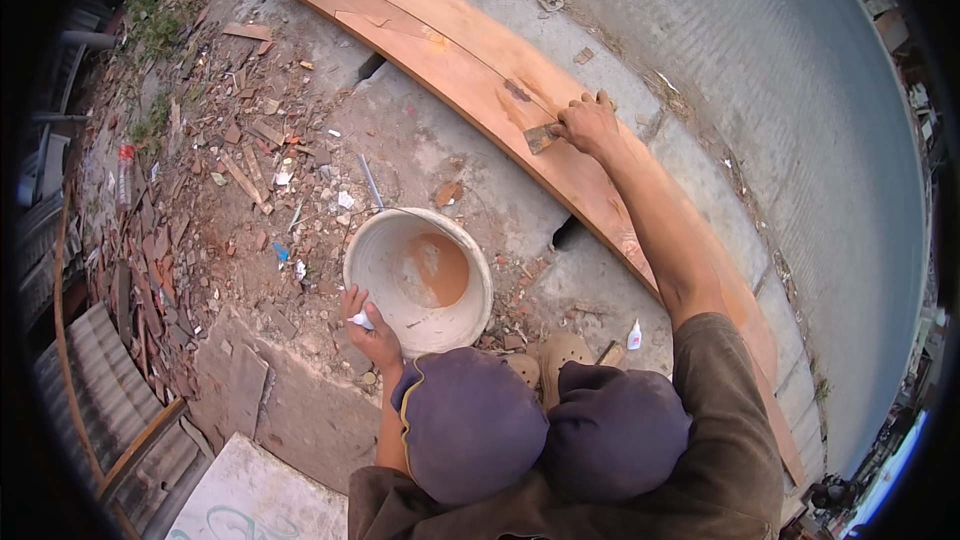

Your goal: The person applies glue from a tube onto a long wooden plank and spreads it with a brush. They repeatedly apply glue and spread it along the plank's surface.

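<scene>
A putty knife (542,137) is gripped in my right hand (588,124), its blade on the face of a long reddish wooden board (455,70). Close to the blade, dark and orange smears mark the wood along a lengthwise seam. My left hand (374,335) is closed around a small white bottle (362,321), mostly hidden by the fingers. Right beside that hand stands a whitish bucket (481,285) with orange-brown powder (440,268) at its bottom. Another small white bottle (634,336) stands on the concrete near my shoes.
Broken bricks and wood scraps (240,180) litter the ground at left. A ribbed concrete road (760,90) runs along the far right side. Dark gaps (567,232) open in the paving beside the board. A white panel (255,500) lies at lower left, near corrugated sheets (95,370).
</scene>
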`<state>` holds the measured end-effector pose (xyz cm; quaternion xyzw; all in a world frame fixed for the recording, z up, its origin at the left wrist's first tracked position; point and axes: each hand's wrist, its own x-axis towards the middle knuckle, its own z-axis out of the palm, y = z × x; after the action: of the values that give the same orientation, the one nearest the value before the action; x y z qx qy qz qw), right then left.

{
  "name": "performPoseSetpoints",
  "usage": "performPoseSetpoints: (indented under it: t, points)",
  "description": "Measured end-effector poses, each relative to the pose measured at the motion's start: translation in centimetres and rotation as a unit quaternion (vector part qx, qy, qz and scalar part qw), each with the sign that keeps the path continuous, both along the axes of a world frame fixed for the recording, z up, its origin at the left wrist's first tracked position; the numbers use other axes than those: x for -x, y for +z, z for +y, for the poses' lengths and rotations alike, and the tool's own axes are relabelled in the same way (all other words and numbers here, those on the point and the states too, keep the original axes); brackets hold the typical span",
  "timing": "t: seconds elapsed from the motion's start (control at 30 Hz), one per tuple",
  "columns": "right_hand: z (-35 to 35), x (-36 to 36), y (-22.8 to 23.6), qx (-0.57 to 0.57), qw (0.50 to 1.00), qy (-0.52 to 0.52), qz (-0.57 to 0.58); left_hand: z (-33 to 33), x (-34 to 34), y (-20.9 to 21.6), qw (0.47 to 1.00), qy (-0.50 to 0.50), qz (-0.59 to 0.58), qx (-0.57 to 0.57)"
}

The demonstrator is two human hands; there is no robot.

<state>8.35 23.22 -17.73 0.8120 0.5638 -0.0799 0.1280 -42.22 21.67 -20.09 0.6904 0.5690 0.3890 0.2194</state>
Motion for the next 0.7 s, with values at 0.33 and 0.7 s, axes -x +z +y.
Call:
performPoseSetpoints:
  t: [0.33,0.7]
  points:
    - [-3.0,-3.5,1.3,0.038,0.998,0.002,0.058,-0.7,-0.5,0.1,1.0,-0.01,0.02,-0.002]
    - [-4.9,-5.1,2.7,-0.025,0.995,-0.09,0.033,-0.1,-0.9,-0.8,1.0,-0.005,-0.006,-0.01]
